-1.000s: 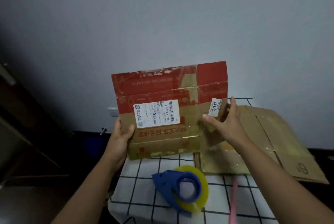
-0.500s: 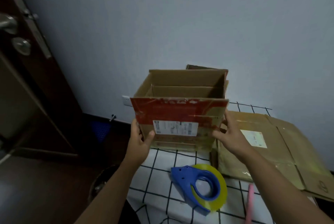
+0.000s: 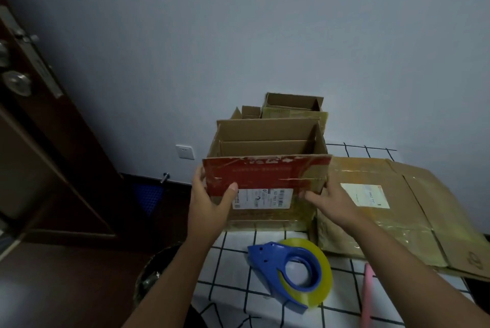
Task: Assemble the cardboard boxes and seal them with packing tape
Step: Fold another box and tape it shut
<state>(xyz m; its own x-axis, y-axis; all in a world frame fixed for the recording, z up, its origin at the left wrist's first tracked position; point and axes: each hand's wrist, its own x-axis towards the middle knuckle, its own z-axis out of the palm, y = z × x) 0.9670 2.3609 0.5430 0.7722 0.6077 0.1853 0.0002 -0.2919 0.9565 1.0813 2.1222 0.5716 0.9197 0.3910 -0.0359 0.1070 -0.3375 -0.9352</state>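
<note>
Squaring up: box point(image 3: 267, 168), flat a second ago, now opened, upright on surface point(image 3: 233, 245); left hand point(image 3: 209, 201), right hand point(image 3: 327, 201) fingers grasping its sides; tape point(image 3: 297, 272) next.

Left hand point(image 3: 209, 201): raised, thumb in front, fingers wrapped behind, gripping.
Right hand point(image 3: 328, 201): raised, fingers bent, holding.
Forearms: both bare, reaching forward.

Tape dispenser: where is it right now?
In the head view the tape dispenser lies untouched on the checked tablecloth, low and centre, in front of the open box and left of the pink stick.
</note>
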